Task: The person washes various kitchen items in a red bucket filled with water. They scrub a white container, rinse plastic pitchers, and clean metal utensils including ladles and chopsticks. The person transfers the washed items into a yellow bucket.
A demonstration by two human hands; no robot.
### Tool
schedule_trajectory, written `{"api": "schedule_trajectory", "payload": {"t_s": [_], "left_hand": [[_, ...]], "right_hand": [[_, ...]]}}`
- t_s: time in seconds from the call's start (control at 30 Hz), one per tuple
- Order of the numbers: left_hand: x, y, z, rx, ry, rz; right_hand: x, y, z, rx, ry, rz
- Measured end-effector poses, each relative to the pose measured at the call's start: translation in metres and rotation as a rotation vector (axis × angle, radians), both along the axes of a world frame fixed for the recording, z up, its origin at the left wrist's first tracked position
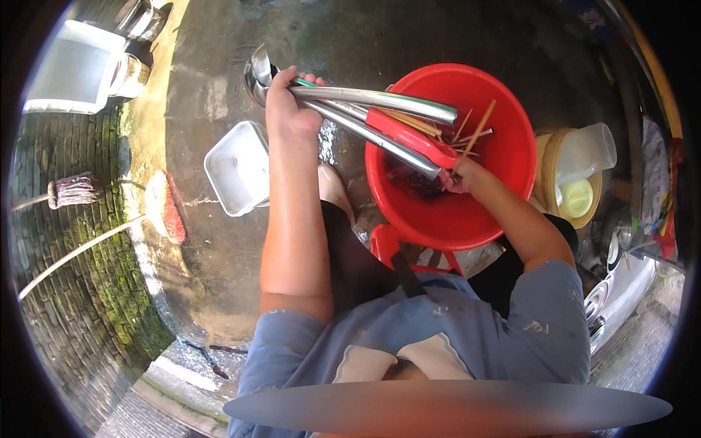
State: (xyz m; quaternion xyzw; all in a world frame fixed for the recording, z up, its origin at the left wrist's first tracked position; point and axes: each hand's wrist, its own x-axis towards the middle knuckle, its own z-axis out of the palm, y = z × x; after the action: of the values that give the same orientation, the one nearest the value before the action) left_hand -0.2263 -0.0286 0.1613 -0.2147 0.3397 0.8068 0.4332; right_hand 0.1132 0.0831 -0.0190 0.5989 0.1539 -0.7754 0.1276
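Observation:
My left hand (292, 109) is closed round a bundle of kitchen utensils near their left ends. Shiny ladle heads (257, 77) stick out past its fingers, while long metal handles (387, 99) and a red handle (412, 136) reach right, over a big red basin (515, 95). Inside the basin's outline, my right hand (464, 177) is closed on a few chopsticks (480, 131), close to the ends of the utensil handles. Several thin sticks lie against the bundle there. My right fingertips are partly hidden, and the basin's bottom is dark and hard to make out.
Left of my left forearm stands a white square container (210, 164). A yellowish bucket (546, 175) with a clear plastic container (584, 150) is right of the basin. A broom (165, 208), a mop (73, 191) and a white tub (73, 66) are farther left.

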Motion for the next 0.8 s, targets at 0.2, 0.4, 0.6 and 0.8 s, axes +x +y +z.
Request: {"api": "schedule_trajectory", "payload": {"t_s": [0.2,0.4,0.6,0.8], "left_hand": [[0.001,-0.004,0.000,-0.010,0.005,-0.015],[-0.001,-0.009,0.004,-0.004,0.004,0.000],[-0.003,-0.012,0.004,-0.003,0.041,-0.003],[-0.005,-0.016,0.007,0.013,0.022,-0.020]], "right_hand": [[0.022,-0.015,0.092,-0.188,0.173,-0.378],[0.028,-0.028,0.180,-0.032,0.327,-0.412],[0.028,-0.042,0.239,0.275,0.332,-0.331],[0.028,-0.058,0.212,0.506,0.305,0.015]]}}
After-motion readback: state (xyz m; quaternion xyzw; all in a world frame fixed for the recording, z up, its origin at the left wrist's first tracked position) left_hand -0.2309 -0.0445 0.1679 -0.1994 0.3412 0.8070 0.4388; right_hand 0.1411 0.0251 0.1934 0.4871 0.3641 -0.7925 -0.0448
